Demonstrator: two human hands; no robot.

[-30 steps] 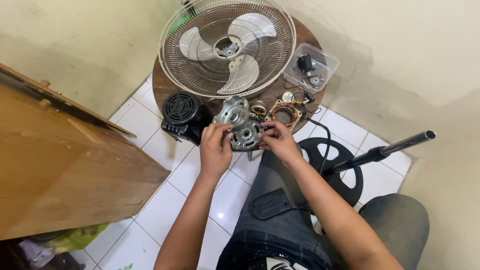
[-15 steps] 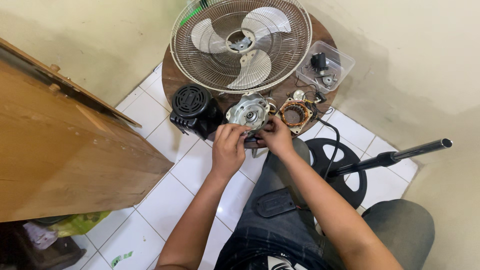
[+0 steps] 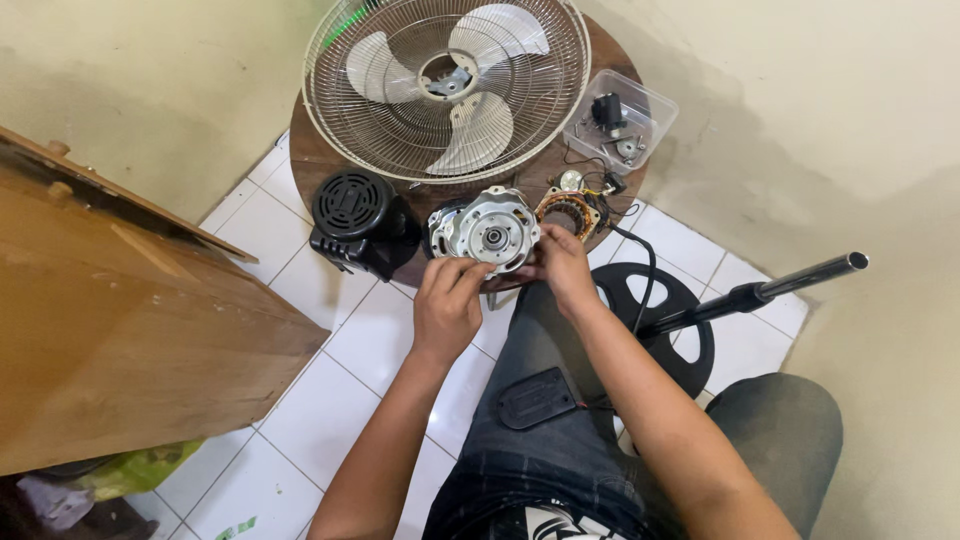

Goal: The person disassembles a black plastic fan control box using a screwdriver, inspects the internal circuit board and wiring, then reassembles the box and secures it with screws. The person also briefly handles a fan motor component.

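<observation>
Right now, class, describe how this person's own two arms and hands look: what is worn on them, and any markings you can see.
Both forearms are bare, with no sleeve in view as far up as the picture shows them. The left hand and right hand wear no gloves. No watch, bracelet or ring shows on either, and no markings can be made out. Below the arms are dark grey trousers.

Round dark wooden bench (image 3: 318,160) set on white tiled floor (image 3: 330,400). Fan grille with three blades (image 3: 447,85) laid flat over most of bench top. Clear plastic tray of small parts (image 3: 622,120) placed at right edge. Copper-wound stator (image 3: 567,212) laid near front, silver motor housing (image 3: 487,230) just beside it. Black motor cover (image 3: 360,220) at bench's left front edge. Black round fan base (image 3: 660,320) and wooden board (image 3: 110,330) seen on floor.
</observation>
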